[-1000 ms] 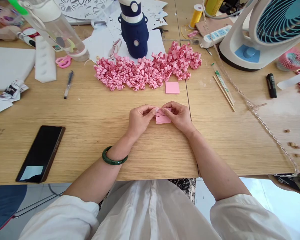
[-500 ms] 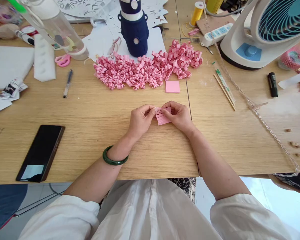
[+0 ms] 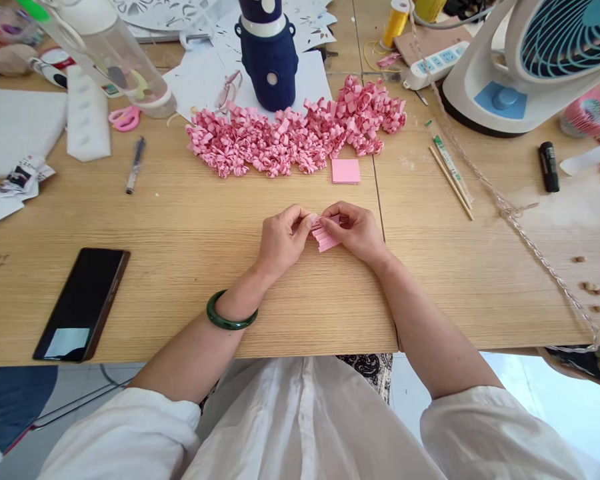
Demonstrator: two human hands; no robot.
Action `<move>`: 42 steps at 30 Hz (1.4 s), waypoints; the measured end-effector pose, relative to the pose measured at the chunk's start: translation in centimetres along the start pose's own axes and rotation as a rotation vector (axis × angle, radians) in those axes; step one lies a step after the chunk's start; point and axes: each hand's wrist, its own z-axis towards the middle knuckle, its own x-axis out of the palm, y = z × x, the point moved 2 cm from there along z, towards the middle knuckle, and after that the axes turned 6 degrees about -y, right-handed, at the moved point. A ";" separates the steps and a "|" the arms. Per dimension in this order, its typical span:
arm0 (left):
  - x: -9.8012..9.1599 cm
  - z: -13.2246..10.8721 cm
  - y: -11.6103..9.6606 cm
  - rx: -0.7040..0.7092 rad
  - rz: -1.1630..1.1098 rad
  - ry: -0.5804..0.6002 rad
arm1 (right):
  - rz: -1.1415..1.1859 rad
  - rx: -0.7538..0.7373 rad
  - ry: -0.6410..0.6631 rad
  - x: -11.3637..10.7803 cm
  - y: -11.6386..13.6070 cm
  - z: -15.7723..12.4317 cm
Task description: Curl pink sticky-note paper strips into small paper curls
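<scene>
A small pink paper piece cut into strips (image 3: 325,237) sits between my two hands at the middle of the wooden table (image 3: 180,227). My left hand (image 3: 281,237) pinches its left edge with thumb and fingers; a green bangle circles that wrist. My right hand (image 3: 359,231) pinches one strip at the top, fingers curled over it. Beyond my hands lie a square stack of pink paper (image 3: 345,171) and a long heap of curled pink paper pieces (image 3: 295,136).
A black phone (image 3: 83,304) lies at the near left. A pen (image 3: 135,165), pink scissors (image 3: 125,118), a clear bottle (image 3: 115,57) and a navy flask (image 3: 273,59) stand behind. A fan (image 3: 540,60), power strip (image 3: 435,63), chopsticks (image 3: 450,179) and black marker (image 3: 549,167) are at the right.
The pink strip piece has tilted slightly and looks more gathered between my fingers. Both hands stay in place.
</scene>
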 end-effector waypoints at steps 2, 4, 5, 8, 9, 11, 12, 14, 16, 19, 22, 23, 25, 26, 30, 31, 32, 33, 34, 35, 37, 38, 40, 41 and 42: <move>0.1 0.1 0.2 -0.035 -0.049 -0.009 | 0.008 -0.004 -0.002 0.0 0.0 0.0; 0.2 0.1 0.5 -0.116 -0.160 -0.005 | 0.021 -0.014 -0.017 0.0 0.1 0.0; 0.3 0.2 0.6 -0.165 -0.222 -0.001 | 0.025 -0.019 -0.028 0.0 0.1 0.0; 0.5 0.3 0.9 -0.260 -0.338 0.005 | 0.038 -0.020 -0.049 -0.1 0.1 0.1; 0.4 0.3 0.9 -0.249 -0.339 -0.013 | 0.042 -0.017 -0.054 -0.1 0.1 0.1; 0.0 0.4 0.5 -0.163 -0.273 -0.082 | 0.041 -0.008 -0.064 -0.1 0.1 0.1; -0.2 0.3 0.3 -0.107 -0.214 -0.121 | 0.035 -0.005 -0.070 -0.1 0.1 0.1; -0.6 0.2 -0.2 -0.020 -0.098 -0.173 | 0.015 -0.005 -0.078 -0.1 0.1 0.1; -0.8 0.1 -0.4 0.006 -0.036 -0.170 | -0.004 -0.016 -0.081 -0.1 0.1 0.1; -0.6 -0.2 -0.4 -0.044 -0.047 -0.114 | -0.037 -0.051 -0.071 0.0 0.1 0.0; -0.2 -0.3 -0.2 -0.140 -0.105 -0.063 | -0.054 -0.080 -0.060 0.0 0.1 0.0; -0.1 -0.3 -0.1 -0.173 -0.131 -0.052 | -0.053 -0.081 -0.058 0.0 0.0 0.0; 0.0 -0.3 0.1 -0.227 -0.178 -0.039 | -0.054 -0.079 -0.056 -0.1 0.0 0.0; 0.0 -0.3 0.1 -0.245 -0.196 -0.035 | -0.056 -0.077 -0.053 -0.1 -0.1 0.0; 0.0 -0.2 0.2 -0.271 -0.248 -0.029 | -0.057 -0.077 -0.049 -0.1 -0.2 0.1; 0.0 -0.2 0.2 -0.270 -0.255 -0.027 | -0.055 -0.077 -0.046 -0.1 -0.2 0.1; 0.0 -0.2 0.3 -0.270 -0.257 -0.026 | -0.055 -0.075 -0.041 -0.1 -0.2 0.1; 0.0 -0.2 0.3 -0.271 -0.255 -0.025 | -0.057 -0.073 -0.036 -0.1 -0.1 0.1; 0.0 -0.2 0.3 -0.274 -0.250 -0.023 | -0.061 -0.071 -0.033 -0.1 -0.1 0.0; 0.0 -0.2 0.4 -0.278 -0.244 -0.021 | -0.065 -0.069 -0.030 -0.1 -0.1 0.0; 0.0 -0.2 0.4 -0.283 -0.232 -0.011 | -0.069 -0.065 -0.025 -0.2 0.0 0.0; 0.0 -0.2 0.5 -0.279 -0.228 -0.006 | -0.069 -0.064 -0.021 -0.2 0.0 0.0; 0.0 -0.2 0.5 -0.257 -0.215 0.004 | -0.067 -0.061 -0.015 -0.2 0.1 0.0; 0.0 -0.2 0.5 -0.241 -0.203 0.004 | -0.065 -0.061 -0.014 -0.2 0.1 0.0; 0.0 -0.2 0.5 -0.225 -0.187 0.001 | -0.064 -0.060 -0.013 -0.2 0.1 0.0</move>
